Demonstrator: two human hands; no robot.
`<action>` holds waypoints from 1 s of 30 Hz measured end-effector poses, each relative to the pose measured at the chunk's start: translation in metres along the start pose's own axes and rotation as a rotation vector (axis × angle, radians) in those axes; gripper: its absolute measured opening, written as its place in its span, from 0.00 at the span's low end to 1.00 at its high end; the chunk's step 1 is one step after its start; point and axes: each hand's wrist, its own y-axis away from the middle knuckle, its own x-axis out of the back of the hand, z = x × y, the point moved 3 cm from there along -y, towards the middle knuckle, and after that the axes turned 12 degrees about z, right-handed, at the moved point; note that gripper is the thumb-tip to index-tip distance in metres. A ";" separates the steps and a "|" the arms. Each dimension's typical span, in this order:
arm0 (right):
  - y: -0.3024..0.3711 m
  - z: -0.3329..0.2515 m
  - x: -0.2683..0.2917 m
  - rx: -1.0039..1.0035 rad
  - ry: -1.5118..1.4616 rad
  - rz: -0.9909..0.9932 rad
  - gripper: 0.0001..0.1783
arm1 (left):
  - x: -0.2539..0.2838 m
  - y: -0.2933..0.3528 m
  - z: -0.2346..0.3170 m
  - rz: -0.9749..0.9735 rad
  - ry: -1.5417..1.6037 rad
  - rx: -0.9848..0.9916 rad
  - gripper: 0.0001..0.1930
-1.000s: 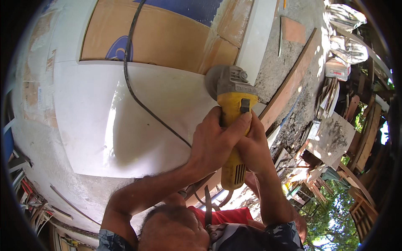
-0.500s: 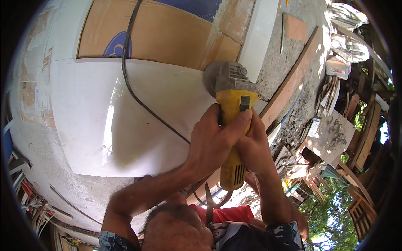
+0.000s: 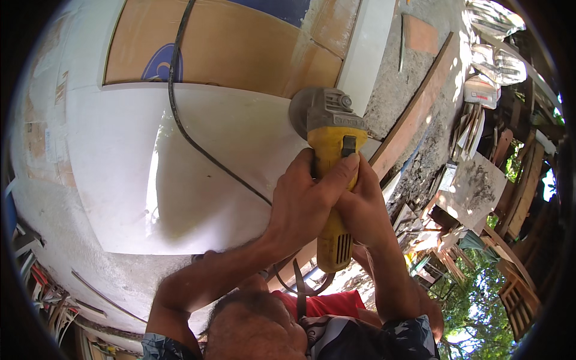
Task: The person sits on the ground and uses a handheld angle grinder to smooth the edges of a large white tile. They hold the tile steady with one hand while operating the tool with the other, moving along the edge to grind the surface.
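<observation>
A yellow and grey angle grinder [image 3: 335, 138] is held by both of my hands, its head pointing away from me. My left hand [image 3: 300, 195] wraps its body from the left, with the thumb lying by the black slide switch [image 3: 348, 144]. Closed round the body from the right is my right hand [image 3: 367, 207], its fingers partly hidden. The grinder's round disc [image 3: 305, 113] stands at the edge of a large white panel [image 3: 228, 138], near the corner of a rectangular opening. Whether the disc touches the panel or is spinning, I cannot tell.
Brown cardboard [image 3: 228, 45] shows through the opening. A black cable [image 3: 175, 108] crosses the panel toward my left forearm. To the right, a long wooden plank [image 3: 414, 108] lies on the concrete. Scrap boards [image 3: 474, 186] and white sacks [image 3: 498, 63] are piled farther right.
The view has shifted slightly, with the panel and surroundings a little farther left. More of the disc shows beside the grinder's head. Both hands keep the same grip.
</observation>
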 end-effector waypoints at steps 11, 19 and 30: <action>0.001 0.003 0.016 -0.019 0.082 0.074 0.29 | -0.015 -0.005 -0.011 -0.041 -0.008 0.031 0.24; -0.003 0.003 -0.005 0.031 -0.023 0.008 0.28 | 0.001 -0.001 0.001 0.024 -0.006 -0.035 0.26; -0.005 0.006 0.005 0.013 0.059 0.041 0.26 | -0.004 -0.005 -0.005 -0.018 0.012 0.001 0.25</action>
